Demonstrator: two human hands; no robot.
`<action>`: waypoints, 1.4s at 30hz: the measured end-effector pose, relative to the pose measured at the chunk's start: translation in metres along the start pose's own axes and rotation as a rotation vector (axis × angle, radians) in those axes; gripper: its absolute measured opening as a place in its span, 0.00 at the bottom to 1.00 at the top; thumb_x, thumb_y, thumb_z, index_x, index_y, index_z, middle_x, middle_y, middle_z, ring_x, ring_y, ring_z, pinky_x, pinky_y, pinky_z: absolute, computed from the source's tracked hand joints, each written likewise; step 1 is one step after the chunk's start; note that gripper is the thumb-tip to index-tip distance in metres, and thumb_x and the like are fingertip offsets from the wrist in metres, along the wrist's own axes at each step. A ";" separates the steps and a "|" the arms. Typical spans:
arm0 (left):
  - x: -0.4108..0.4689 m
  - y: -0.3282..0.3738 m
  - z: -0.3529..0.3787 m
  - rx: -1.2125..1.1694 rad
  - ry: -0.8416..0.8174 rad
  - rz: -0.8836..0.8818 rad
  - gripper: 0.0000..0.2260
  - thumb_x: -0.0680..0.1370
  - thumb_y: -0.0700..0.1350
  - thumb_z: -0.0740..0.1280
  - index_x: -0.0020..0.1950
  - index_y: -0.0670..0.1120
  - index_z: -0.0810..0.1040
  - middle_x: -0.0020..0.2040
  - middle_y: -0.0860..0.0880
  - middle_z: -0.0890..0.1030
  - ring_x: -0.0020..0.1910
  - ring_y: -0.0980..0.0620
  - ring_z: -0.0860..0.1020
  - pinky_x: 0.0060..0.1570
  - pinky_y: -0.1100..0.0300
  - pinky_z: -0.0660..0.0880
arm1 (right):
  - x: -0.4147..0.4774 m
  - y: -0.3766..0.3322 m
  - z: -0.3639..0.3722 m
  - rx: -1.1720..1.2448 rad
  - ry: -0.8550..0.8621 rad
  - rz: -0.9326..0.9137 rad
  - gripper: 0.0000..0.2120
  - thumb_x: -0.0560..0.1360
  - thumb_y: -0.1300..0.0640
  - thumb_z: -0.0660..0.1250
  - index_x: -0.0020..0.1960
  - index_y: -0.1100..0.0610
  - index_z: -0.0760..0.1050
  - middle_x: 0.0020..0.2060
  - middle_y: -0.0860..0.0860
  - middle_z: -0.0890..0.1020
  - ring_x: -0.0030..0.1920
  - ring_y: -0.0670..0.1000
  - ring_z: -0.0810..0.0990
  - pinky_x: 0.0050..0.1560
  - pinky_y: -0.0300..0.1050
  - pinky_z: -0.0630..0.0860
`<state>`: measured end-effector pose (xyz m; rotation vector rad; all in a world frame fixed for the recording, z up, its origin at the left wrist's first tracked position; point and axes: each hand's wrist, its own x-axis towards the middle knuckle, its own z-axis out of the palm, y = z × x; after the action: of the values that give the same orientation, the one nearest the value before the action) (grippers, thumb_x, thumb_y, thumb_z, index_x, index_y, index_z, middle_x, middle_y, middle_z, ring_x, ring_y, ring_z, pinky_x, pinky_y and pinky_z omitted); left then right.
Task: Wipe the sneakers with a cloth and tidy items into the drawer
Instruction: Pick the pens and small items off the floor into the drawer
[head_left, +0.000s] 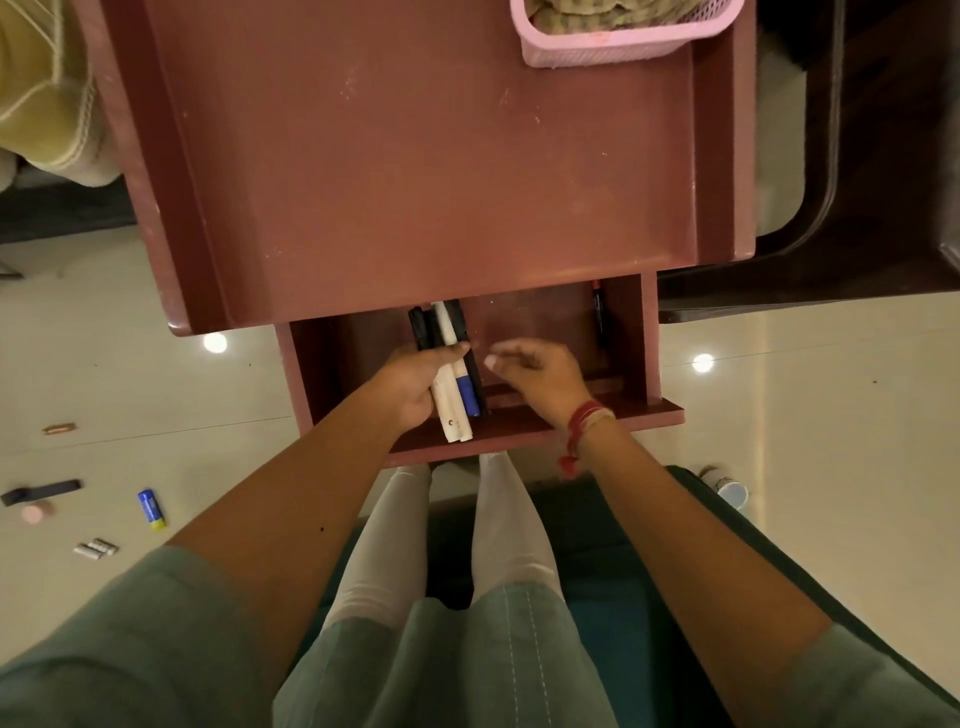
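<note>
Reddish-brown drawer (644, 364), frame centre: left hand (415, 384) fingers clamp a marker bundle (454, 374); right hand (540, 371) fingers hang loosely curled, empty. Bundle could splay, or snag under the tabletop (415, 171) edge.

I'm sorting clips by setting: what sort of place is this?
Probably a room in a home: a small table with an open drawer, polished tile floor, and a pink basket.

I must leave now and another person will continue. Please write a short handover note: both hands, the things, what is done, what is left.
Left hand: holds a bundle of markers over the open drawer.
Right hand: empty, fingers loosely curled, above the drawer.
In the drawer: one pen by the right wall.
Left: put the markers down; collect the glue stick, batteries and other small items from the floor.
Sneakers and cloth: not in view.
</note>
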<state>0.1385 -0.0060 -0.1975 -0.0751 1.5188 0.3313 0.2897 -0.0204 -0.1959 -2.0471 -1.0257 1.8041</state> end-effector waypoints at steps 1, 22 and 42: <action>-0.001 0.000 0.002 0.020 -0.021 -0.003 0.04 0.76 0.38 0.69 0.49 0.42 0.77 0.42 0.46 0.80 0.41 0.49 0.79 0.40 0.54 0.76 | -0.006 0.001 0.008 0.044 -0.041 0.023 0.11 0.73 0.61 0.71 0.55 0.60 0.79 0.48 0.53 0.82 0.47 0.48 0.80 0.45 0.33 0.77; 0.011 0.006 0.018 0.020 -0.121 0.051 0.08 0.79 0.36 0.61 0.51 0.44 0.79 0.47 0.48 0.81 0.45 0.52 0.80 0.48 0.57 0.77 | 0.071 0.014 -0.046 -0.768 0.369 0.123 0.11 0.78 0.64 0.61 0.59 0.65 0.74 0.54 0.62 0.80 0.55 0.60 0.80 0.55 0.51 0.78; 0.005 -0.001 0.022 0.283 -0.017 0.264 0.08 0.74 0.41 0.73 0.52 0.43 0.79 0.43 0.51 0.82 0.40 0.58 0.81 0.42 0.64 0.77 | 0.004 0.003 -0.007 0.223 -0.010 0.188 0.06 0.71 0.65 0.71 0.48 0.60 0.79 0.46 0.57 0.83 0.48 0.56 0.83 0.48 0.48 0.81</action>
<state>0.1598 -0.0007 -0.2018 0.3531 1.5472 0.3221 0.2970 -0.0181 -0.1989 -2.0550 -0.6183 1.9219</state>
